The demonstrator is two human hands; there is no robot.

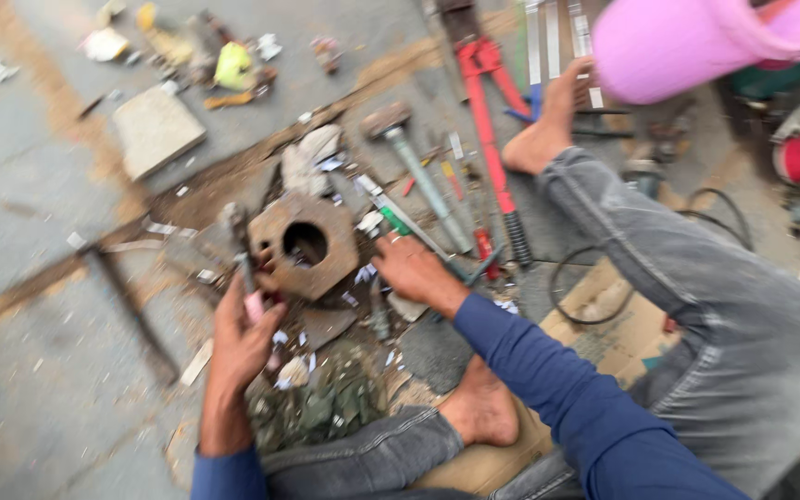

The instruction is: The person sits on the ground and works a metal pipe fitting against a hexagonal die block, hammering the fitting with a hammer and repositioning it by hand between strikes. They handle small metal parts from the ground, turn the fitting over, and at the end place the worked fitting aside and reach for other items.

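Mid-step at rusty block (pixel 306 245) on floor (pixel 30 213): left hand (pixel 243 333) closed round small tool (pixel 241 255) beside block, right hand (pixel 414 270) on green-handled tool (pixel 418 233), grip unclear; next move apparently needs block steadied.

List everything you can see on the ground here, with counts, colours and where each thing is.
Rusty metal block: one, brown, round hole, centre.
Hammer: one, grey handle, right of the block.
Bolt cutters: one, red, top centre.
Concrete slab: one, grey, upper left.
Bucket: one, pink, top right.
Black cable: one loop, right.
Cardboard: brown, under the legs.
Left hand: holds a thin tool.
Right hand: by the block, on a thin rod; grip unclear.
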